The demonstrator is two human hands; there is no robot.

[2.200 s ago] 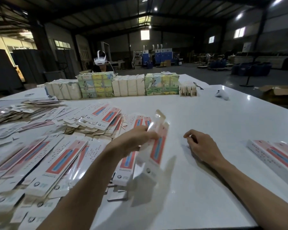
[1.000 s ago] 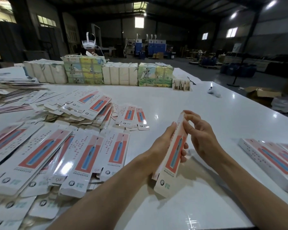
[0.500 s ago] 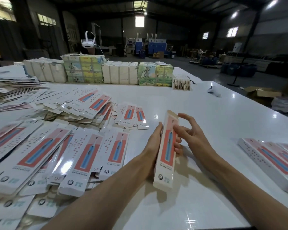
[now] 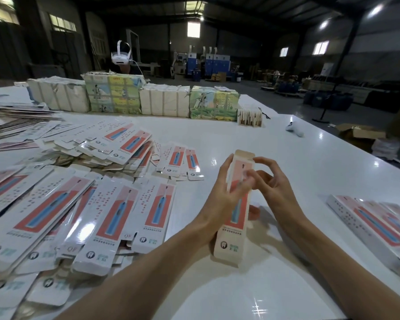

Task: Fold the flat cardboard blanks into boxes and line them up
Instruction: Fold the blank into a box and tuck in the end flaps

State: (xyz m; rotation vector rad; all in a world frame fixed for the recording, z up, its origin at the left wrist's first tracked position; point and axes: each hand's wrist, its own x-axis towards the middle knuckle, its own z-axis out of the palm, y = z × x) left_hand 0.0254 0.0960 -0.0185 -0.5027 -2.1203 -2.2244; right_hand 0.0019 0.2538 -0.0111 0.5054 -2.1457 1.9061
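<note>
Head view: your box long axis runs away from you, open flap far.
Left hand: grip clasps box.
Right hand: fingers spread.
Flat blanks: worktop left.

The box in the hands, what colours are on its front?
White box with a coral-red panel and a blue toothbrush picture, seen in the head view.

A dim warehouse hall is seen beyond a glossy white bench. Small bright windows are set in the dark far walls, ceiling lamps are lit, and blue machines stand on the grey floor.
</note>
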